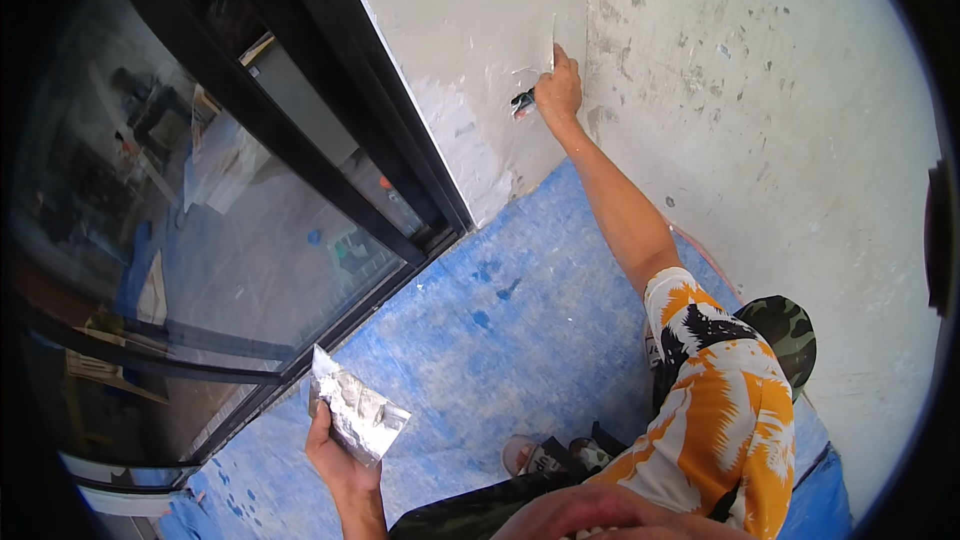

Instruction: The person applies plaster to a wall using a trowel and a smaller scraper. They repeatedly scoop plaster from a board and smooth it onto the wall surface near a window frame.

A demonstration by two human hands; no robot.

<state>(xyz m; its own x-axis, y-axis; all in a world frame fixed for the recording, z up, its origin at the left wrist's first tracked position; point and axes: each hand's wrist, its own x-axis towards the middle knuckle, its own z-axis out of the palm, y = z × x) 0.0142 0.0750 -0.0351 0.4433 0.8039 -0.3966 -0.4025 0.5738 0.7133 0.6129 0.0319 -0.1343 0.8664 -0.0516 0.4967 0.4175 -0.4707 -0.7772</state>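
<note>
My left hand [343, 463] grips the lower edge of a flat metal plate [352, 408], thumb on its face. White putty [350, 395] is smeared thickly over the plate, which is tilted above the floor covering. My right arm stretches up and ahead, and my right hand [560, 92] is closed round a putty knife [523, 102]. Its dark handle end sticks out left of the fist. Its thin blade shows almost edge-on by the index finger, at the pale wall [480, 30] close to the inner corner. Whitish smears and rough patches mark that wall beside the hand.
A second wall [760, 140] with grey spots rises on the right. To the left stands a dark-framed glass door [300, 160], with clutter visible behind the glass. Blue, stained sheeting [470, 340] covers the floor. Camouflage-patterned cloth [785, 340] shows beside my right sleeve.
</note>
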